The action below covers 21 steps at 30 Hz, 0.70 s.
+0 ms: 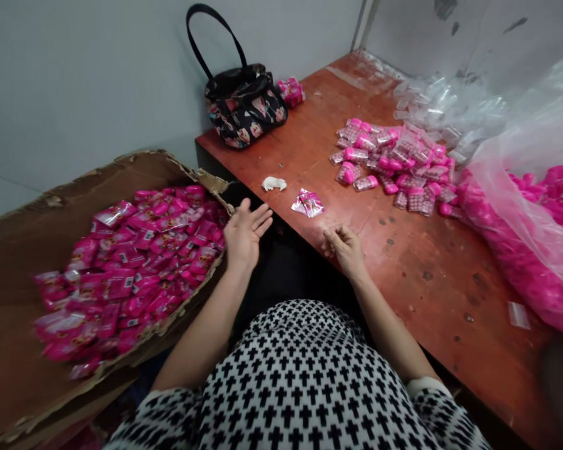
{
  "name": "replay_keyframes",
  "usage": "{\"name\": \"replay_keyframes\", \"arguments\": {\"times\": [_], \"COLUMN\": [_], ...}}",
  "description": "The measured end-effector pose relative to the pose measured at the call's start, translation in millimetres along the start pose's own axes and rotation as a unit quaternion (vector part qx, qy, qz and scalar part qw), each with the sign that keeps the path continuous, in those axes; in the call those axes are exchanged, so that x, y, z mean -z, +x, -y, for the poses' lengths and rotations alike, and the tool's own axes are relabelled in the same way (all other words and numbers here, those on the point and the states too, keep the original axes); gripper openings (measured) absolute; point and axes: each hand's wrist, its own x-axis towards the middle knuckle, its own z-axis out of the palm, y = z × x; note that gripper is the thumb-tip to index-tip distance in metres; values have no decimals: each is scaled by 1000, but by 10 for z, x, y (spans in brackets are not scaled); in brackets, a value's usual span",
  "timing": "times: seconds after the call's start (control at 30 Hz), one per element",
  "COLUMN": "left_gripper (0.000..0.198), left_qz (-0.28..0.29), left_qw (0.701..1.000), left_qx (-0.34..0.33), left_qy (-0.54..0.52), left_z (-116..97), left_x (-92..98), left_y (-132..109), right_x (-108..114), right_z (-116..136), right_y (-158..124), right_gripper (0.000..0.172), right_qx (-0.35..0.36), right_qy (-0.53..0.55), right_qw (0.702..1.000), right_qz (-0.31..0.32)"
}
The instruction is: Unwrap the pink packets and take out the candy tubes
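packets (309, 203), small and pink, lying on the reddish table (403, 269) just ahead of the right hand (344, 247), slightly to its left. right hand at the table's edge, fingers loosely curled in, thumb near forefinger; cannot tell whether gripping anything. left hand (244, 236) released, with palm bared and fingers spread, held out between table edge and torn carton (65, 200). just beyond that hand, a small white lump (274, 183) on the table. close on the left hand's outer side, a heap of pink packages (145, 256) in the carton. farther past the left hand, a black floral bag (248, 115). well beyond the right hand, a pile of pink-capped bottles (398, 159); off to that hand's right, a clear sack (511, 231) of pink pieces (558, 197).
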Motion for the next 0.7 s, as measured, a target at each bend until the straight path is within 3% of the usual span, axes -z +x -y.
{"name": "replay_keyframes", "arguments": {"times": [0.07, 0.1, 0.17, 0.23, 0.33, 0.47, 0.57, 0.63, 0.7], "left_gripper": [53, 50, 43, 33, 23, 20, 21, 25, 36], "left_qz": [77, 128, 168, 175, 163, 154, 169, 177, 153], "left_qw": [974, 937, 859, 801, 775, 789, 819, 868, 946], "left_qx": [-101, -154, -224, -259, -287, -326, -340, -299, -163], "left_qy": [189, 285, 429, 510, 540, 498, 429, 356, 235], "left_z": [203, 308, 494, 626, 737, 772, 715, 636, 543], "left_x": [-201, -318, -526, -646, -655, -573, -564, -576, -587], "left_y": [103, 144, 207, 250, 297, 303, 206, 98, -13], "right_x": [30, 38, 53, 86, 170, 223, 167, 115, 71], "right_z": [-1, 7, 34, 57, 51, -25, -54, -36, -1], "right_y": [7, 5, -5, -2, 85, 390, 622, 700, 707], "right_gripper": [30, 30, 30, 29, 27, 24, 38, 42, 42], "right_qx": [-4, -4, -6, -7, 5, 64, 59, 32, 22], "right_qy": [-11, -17, -36, -55, -86, -118, -46, 2, 27], "right_qw": [1000, 1000, 999, 998, 996, 990, 997, 999, 999], "right_qz": [-4, -3, 4, 14, 17, -39, -27, -13, -20]}}
